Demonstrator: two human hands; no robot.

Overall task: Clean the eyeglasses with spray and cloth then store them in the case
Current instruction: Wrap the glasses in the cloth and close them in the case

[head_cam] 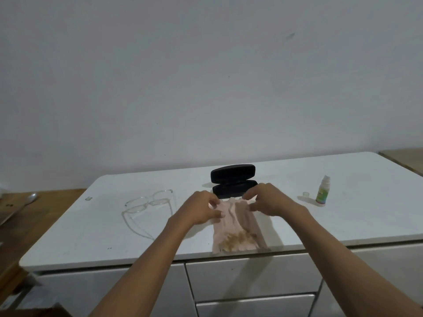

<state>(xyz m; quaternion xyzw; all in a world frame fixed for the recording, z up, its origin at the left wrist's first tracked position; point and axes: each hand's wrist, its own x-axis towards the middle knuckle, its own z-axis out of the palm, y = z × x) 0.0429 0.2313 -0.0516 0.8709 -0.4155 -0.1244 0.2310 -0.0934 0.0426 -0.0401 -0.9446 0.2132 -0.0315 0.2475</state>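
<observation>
A pale pink cloth (235, 229) with a brown print near its lower edge hangs over the middle of the white counter (343, 216). My left hand (201, 210) pinches its top left corner and my right hand (269, 200) pinches its top right corner. Just behind the hands the black glasses case (232, 177) stands open. Clear-framed eyeglasses (148, 203) lie unfolded on the counter to the left, apart from both hands. A small spray bottle (322, 191) with a green label stands at the right, its clear cap (306, 194) beside it.
A white wall rises behind the counter. Drawers (251, 275) sit below its front edge. A wooden surface (34, 216) with a spoon-like item lies to the left, and another wooden surface (402, 159) shows at the far right.
</observation>
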